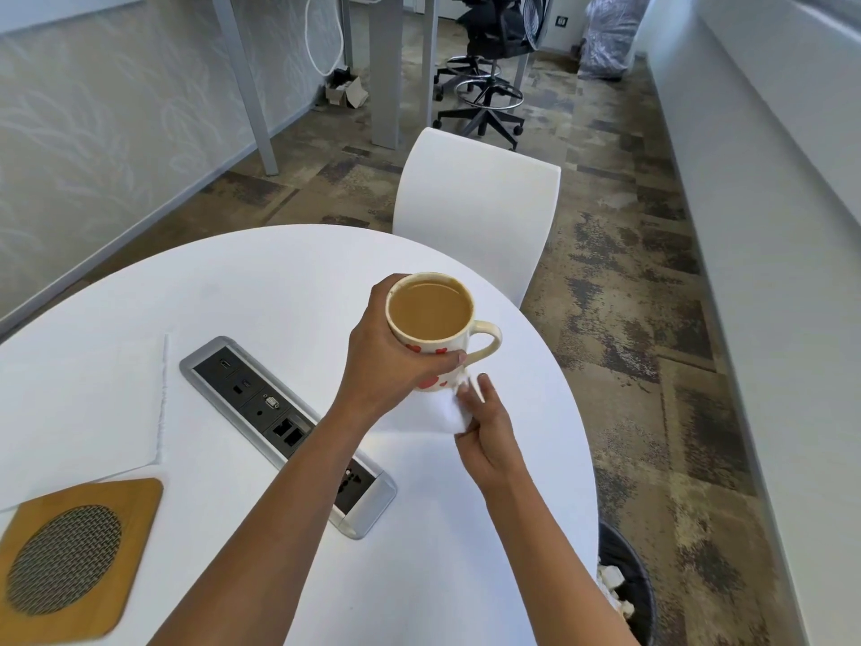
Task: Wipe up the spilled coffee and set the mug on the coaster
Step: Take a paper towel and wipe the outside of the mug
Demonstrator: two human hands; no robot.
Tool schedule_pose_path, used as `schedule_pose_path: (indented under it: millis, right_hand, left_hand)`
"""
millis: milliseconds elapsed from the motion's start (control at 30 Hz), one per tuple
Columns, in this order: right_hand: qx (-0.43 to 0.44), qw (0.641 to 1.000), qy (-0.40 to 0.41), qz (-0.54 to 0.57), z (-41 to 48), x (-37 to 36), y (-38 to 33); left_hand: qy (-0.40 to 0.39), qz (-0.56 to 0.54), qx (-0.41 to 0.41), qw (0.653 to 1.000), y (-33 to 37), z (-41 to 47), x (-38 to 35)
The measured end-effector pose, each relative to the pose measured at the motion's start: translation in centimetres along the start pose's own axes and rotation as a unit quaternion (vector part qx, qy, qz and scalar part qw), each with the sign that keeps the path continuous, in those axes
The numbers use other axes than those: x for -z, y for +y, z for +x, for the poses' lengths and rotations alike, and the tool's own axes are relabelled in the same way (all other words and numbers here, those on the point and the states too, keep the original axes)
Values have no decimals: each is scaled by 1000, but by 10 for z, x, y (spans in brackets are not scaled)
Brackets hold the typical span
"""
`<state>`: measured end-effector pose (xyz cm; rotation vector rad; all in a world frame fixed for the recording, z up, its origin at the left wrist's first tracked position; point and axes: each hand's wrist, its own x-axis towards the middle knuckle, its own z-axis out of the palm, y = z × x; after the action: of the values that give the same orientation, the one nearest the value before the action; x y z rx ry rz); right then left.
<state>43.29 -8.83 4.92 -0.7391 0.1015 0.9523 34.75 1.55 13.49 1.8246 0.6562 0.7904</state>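
My left hand (389, 361) grips a cream mug (435, 331) with red hearts, full of milky coffee, lifted above the white round table (261, 282). The mug's handle points right. Just below the mug, my right hand (484, 431) holds a white tissue (438, 412) against the mug's lower side and the table under it. A wooden coaster (74, 557) with a round mesh centre lies at the table's near left edge, far from the mug. No spilled coffee shows on the tabletop.
A power and data socket strip (284, 431) is set into the table between the coaster and the mug. White napkins (79, 407) lie left of it. A white chair (475, 216) stands beyond the table, a black waste bin (624, 594) by its right edge.
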Motion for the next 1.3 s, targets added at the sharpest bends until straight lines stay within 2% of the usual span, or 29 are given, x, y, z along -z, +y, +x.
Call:
schedule_pose_path:
  millis: [67,100,200,267,367,433,600,733,767,900,1000,1100,1200,1300]
  right_hand:
    - [53,996,64,30,7,6,-3]
    - [83,993,87,7,11,9,-5]
    - [155,973,124,-120,17,15,-9]
    - [203,945,145,-214,19,15,-10]
    - [279,862,184,-380,25,14,-8]
    - [296,798,167,-497,29,16,-5]
    - [163,708,45,-686,39,36,10]
    - [139,574,-31,-807,38,55,28]
    - [137,565,-35,-813,37,58,32]
    - [163,575,4,-802,42,61,38]
    - [188,523,49,-830,50,62,43]
    - [184,507,65,-840,53,62,48]
    - [180,477,27,-860,57,61,49]
    - [185,483,-58,-854,55,52,53]
  left_hand:
    - [14,-1,3,1000,-3,0,2]
    - [20,-1,6,1000,-6,0,3]
    - [31,-5,20,999,-11,0,4]
    - [34,-4,21,999,-14,1,4]
    - [40,0,17,999,-16,3,3]
    - [41,3,14,999,-20,4,3]
    - [42,11,15,999,-26,7,2]
    - [42,11,25,999,-31,9,1]
    - [41,12,26,999,-33,9,1]
    - [38,14,28,999,-37,9,1]
    - [39,15,29,999,-40,9,0]
    - [37,20,26,999,-42,9,0]
    - [34,22,23,999,-44,10,0]
    - [36,19,28,999,-46,12,-1]
